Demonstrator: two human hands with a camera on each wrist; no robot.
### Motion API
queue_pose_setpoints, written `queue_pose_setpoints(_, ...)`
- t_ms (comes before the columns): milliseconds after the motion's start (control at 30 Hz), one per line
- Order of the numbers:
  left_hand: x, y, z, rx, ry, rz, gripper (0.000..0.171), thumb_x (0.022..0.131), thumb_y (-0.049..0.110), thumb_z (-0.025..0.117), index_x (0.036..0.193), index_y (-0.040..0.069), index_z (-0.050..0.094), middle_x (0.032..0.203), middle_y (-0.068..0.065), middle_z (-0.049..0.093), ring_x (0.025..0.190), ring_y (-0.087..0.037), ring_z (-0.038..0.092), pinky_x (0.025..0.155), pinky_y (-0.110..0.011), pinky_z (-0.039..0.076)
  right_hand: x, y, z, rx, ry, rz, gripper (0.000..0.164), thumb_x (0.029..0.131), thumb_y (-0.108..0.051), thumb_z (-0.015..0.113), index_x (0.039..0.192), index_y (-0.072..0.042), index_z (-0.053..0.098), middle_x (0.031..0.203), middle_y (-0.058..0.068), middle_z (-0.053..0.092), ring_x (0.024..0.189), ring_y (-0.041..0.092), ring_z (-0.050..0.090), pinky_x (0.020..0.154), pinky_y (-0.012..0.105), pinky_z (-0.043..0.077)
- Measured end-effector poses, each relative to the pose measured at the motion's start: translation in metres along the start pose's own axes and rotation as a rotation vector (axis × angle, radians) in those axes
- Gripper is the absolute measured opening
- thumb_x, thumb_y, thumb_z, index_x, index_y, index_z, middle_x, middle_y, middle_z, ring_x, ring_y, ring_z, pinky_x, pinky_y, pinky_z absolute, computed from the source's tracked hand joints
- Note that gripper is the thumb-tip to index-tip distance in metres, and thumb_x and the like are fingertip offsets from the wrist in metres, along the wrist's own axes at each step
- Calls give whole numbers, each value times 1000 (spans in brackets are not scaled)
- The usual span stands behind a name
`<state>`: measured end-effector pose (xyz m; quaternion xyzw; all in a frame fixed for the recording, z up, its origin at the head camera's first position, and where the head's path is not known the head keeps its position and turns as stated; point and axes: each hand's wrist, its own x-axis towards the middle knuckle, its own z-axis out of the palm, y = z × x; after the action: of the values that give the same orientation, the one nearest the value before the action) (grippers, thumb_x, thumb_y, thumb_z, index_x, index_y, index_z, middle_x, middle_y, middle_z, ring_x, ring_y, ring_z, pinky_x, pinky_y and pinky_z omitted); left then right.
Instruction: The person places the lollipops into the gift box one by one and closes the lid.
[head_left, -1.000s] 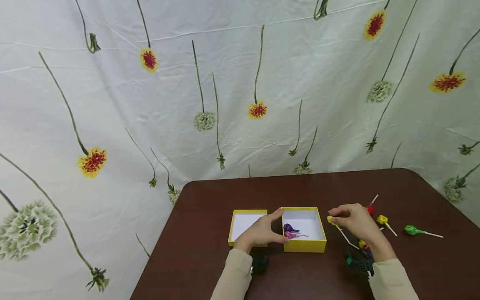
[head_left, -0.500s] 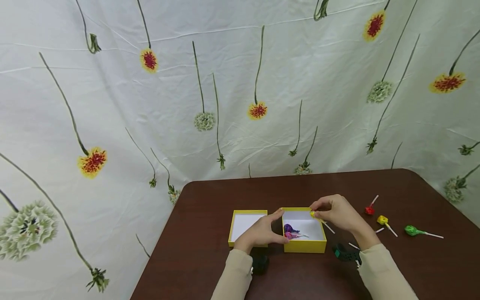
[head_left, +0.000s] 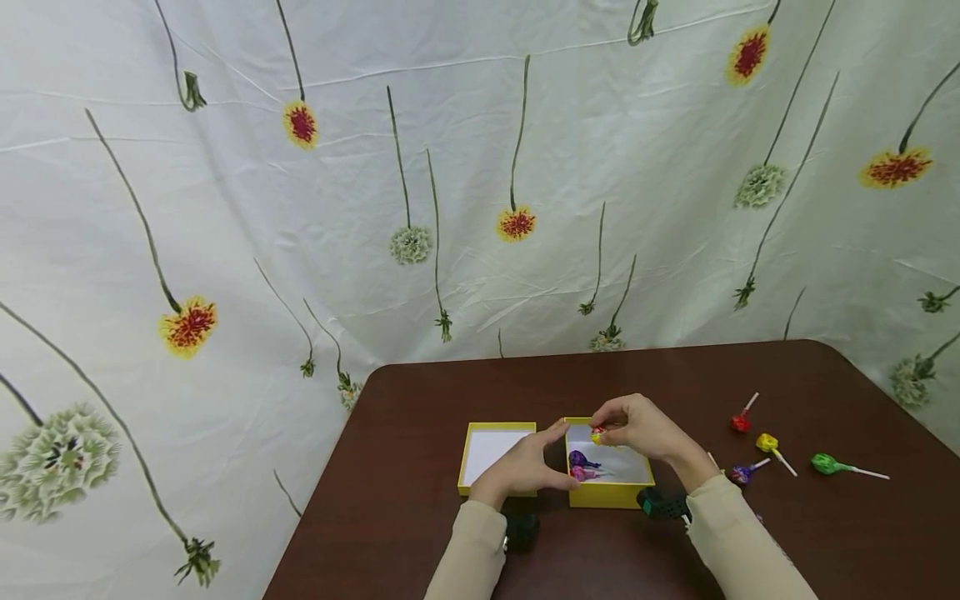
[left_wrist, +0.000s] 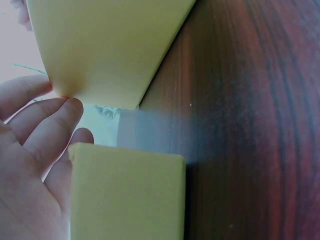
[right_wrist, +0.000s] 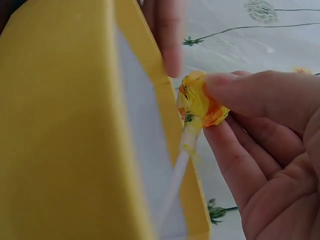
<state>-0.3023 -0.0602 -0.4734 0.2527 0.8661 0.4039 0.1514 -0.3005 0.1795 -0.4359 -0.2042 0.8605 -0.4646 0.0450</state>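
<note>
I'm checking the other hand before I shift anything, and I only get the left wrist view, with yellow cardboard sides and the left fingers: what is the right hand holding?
Observer: The right hand pinches a yellow and orange-red lollipop by its wrapped head.

Operator: Understood. Is anything inside the box that the left hand touches?

Observer: Yes. The head view shows a purple lollipop and a pink lollipop lying in it, near its left wall.

Operator: And out on the table, which lollipop in sight lies farthest to the right?

Observer: The green lollipop, with its white stick pointing away from the box.
</note>
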Motion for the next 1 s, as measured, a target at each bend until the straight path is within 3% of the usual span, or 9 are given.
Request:
queue_pose_setpoints(167, 0, -1, 1, 9, 0, 15, 94, 77, 40, 83, 157, 18, 37, 164, 4, 31, 150, -24, 34, 119, -52, 33, 8, 4, 12, -14, -15, 6, 18, 86, 1, 74, 104, 2, 73, 107, 15, 73, 95, 21, 67, 90, 43, 59)
queue_pose_setpoints(600, -2, 0, -1, 11, -6, 24, 93, 79, 40, 82, 157, 21, 35, 163, 2, 33, 148, -24, 37, 117, -51, 37, 21, 13, 32, -9, -63, -47, 17, 85, 11, 69, 100, 5, 72, 104, 20, 73, 93, 25, 71, 82, 35, 61)
queue_pose_setpoints(767, -2, 0, 0, -1, -12, 27, 93, 79, 39, 82, 157, 22, 34, 164, 2, 31, 149, -25, 36, 117, -51, 37, 23, 16, 37, -11, -41, -54, 17, 85, 12, 68, 98, 2, 72, 104, 18, 74, 96, 28, 71, 82, 36, 61)
queue_pose_setpoints(1000, -2, -1, -1, -5, -12, 29, 94, 80, 39, 82, 158, 21, 33, 165, 2, 28, 150, -26, 34, 118, -52, 36, 23, 18, 43, -86, 38, -52, 16, 84, 9, 71, 95, -3, 74, 99, 11, 75, 90, 22, 71, 79, 35, 61)
